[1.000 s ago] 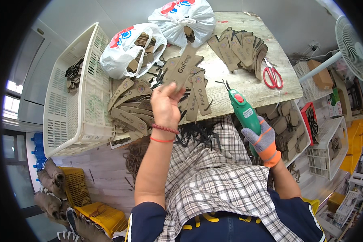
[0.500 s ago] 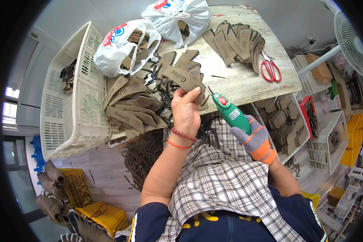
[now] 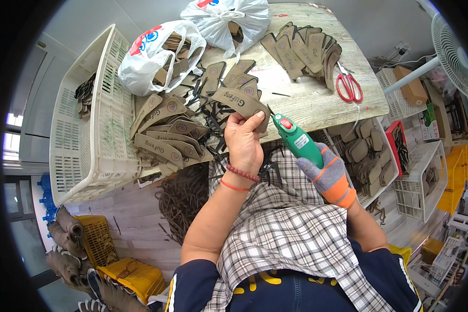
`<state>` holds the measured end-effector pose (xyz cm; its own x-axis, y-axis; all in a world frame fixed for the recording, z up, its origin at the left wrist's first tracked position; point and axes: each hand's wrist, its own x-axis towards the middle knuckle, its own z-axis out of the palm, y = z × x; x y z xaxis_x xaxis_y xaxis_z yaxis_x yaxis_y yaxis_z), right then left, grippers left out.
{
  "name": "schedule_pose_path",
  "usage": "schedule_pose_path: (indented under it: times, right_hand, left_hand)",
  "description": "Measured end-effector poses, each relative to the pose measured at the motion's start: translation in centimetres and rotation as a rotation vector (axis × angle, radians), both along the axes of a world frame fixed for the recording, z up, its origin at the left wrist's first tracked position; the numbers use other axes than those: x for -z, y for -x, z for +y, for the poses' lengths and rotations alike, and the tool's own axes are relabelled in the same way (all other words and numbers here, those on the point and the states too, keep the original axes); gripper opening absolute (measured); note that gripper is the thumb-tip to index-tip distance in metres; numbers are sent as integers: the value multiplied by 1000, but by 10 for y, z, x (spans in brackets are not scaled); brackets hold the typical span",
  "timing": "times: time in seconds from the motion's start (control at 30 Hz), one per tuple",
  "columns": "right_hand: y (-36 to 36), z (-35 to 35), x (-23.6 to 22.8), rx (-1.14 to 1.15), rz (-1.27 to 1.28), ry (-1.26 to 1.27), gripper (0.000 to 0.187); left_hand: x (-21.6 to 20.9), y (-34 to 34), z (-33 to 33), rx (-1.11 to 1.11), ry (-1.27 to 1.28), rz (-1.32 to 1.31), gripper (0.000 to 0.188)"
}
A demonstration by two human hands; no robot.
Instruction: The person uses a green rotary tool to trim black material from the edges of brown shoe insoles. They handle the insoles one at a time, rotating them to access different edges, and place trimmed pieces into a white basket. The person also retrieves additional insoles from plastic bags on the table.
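Observation:
My bare left hand [image 3: 246, 139], with a beaded bracelet and a red band on the wrist, pinches a curved brown fabric piece [image 3: 237, 102] at its right end. The piece carries printed lettering and a small round emblem. In my right hand [image 3: 327, 176], which wears a grey and orange glove, is a green handheld power tool [image 3: 302, 144] with a red button. Its thin dark tip is right beside the piece's right end; whether they touch I cannot tell. Similar brown pieces [image 3: 166, 136] lie heaped left of my left hand, and dark trimmed strips [image 3: 213, 117] lie between.
On the wooden table [image 3: 348, 41] lie a fanned stack of brown pieces [image 3: 304, 52] and red-handled scissors [image 3: 349, 87]. Two white plastic bags [image 3: 221, 34] stand at the back. A white crate [image 3: 114, 114] is at left. Right of the table are more crates and a fan [image 3: 455, 54].
The fabric piece has turned slightly, its right end now bending down more. My left hand has shifted a little right, and the tool has moved slightly left with its tip close to the piece.

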<state>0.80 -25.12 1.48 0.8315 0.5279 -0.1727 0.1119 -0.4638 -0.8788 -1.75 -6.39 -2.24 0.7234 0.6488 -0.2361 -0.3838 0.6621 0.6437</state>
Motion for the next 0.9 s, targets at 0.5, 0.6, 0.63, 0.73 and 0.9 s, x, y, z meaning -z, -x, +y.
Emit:
schedule_pose_path:
  times: [0.5, 0.6, 0.63, 0.73, 0.9]
  right_hand:
    - [-9, -7, -3, 90, 152, -143, 43]
    - [-11, -11, 1, 126, 172, -188, 42]
    - [-12, -10, 1, 135, 195, -209, 42]
    - [-14, -11, 10, 132, 176, -168, 42]
    - [-17, -9, 15, 175, 173, -146, 44]
  left_hand:
    - [-48, 43, 109, -313, -14, -31, 21]
    - [-46, 36, 131, -187, 231, -56, 16]
    - [-30, 30, 129, -56, 100, -106, 15]
    - [10, -15, 82, -129, -718, 521, 38]
    - [45, -52, 48, -219, -1583, 956, 44]
